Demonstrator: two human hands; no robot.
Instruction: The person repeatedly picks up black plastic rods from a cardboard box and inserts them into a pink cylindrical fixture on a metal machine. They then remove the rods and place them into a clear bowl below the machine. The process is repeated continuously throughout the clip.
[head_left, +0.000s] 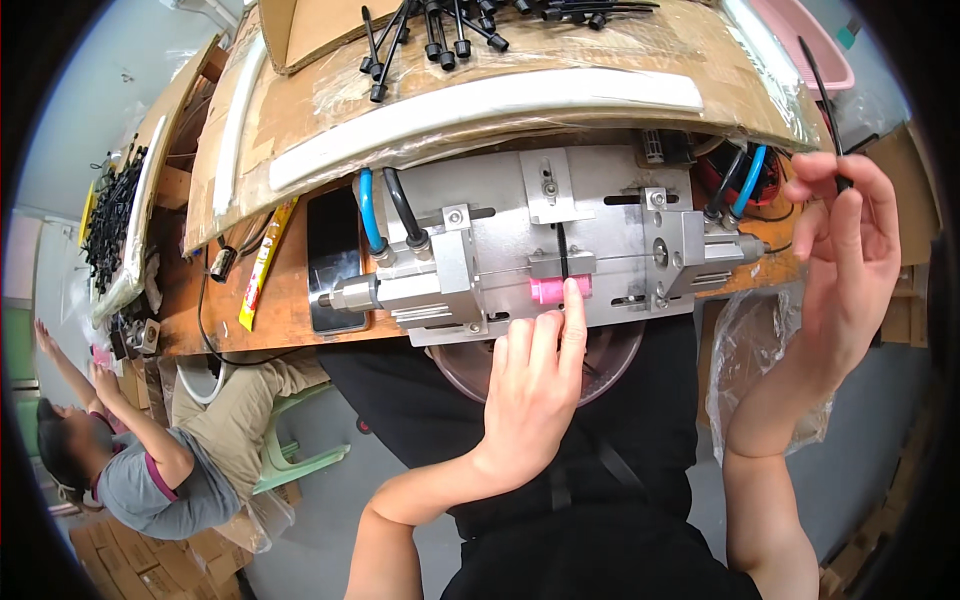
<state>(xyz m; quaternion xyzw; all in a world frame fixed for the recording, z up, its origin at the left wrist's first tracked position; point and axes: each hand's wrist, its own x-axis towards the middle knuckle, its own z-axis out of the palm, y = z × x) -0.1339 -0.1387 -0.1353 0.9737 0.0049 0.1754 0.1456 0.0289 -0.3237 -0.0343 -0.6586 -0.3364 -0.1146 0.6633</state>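
My left hand (537, 385) lies over the near edge of a grey metal fixture plate (510, 215). Its index finger stretches out and touches a pink block (558, 290) at the plate's front. The other fingers bend under and the thumb is hidden. Just behind the pink block, a thin black rod (562, 245) sits in the middle of the fixture. Raised to the right, my right hand (850, 235) pinches a slim black rod (822, 95), which stands nearly upright. Two metal pneumatic cylinders (440, 280) (690, 255) flank the middle.
Behind the fixture, a cardboard-covered shelf (480, 105) carries several black rods with thick ends (440, 35). Blue and black hoses (370, 210) rise from the cylinders. A phone (338, 260) and a yellow strip (265, 265) lie left. A seated person (160, 460) works farther left.
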